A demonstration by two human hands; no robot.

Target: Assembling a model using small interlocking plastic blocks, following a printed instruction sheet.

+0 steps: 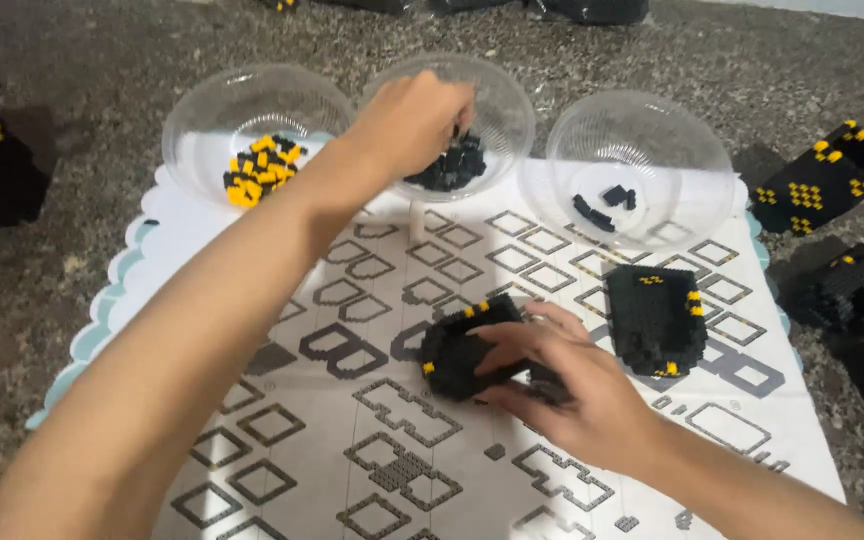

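Left hand [407, 125] is up top centre of frame, reaching into the middle clear bowl [512, 100]. Fingers curl down together over the black bricks [449, 168] in that bowl; tips are hidden behind the knuckles, so can't tell if a brick is pinched yet. The bricks sit just below and slightly right of the fingertips, touching or nearly so.

Right hand [562, 385] is at lower centre, fingers wrapped round the right end of the black block assembly [467, 350], pinning it on the printed instruction sheet [372, 400]. Assembly's long axis runs roughly lower left to upper right, a little tilted off the sheet. Right hand is clearly the nearer one to it; left hand is well apart, straight up-frame.

Assembly look: chunky, nearly all black studded bricks, a few yellow ones at the top edge and lower left corner.

Around it:
- left bowl [202, 120], upper left: yellow bricks mixed with some black
- right bowl [692, 130], upper right: only a few black pieces
- second black block section [655, 318] with yellow spots, just right of the held one, flat on the sheet
- more black-and-yellow built pieces [827, 175] at the right edge, off the sheet

Sheet lies on a speckled dark floor [72, 270].
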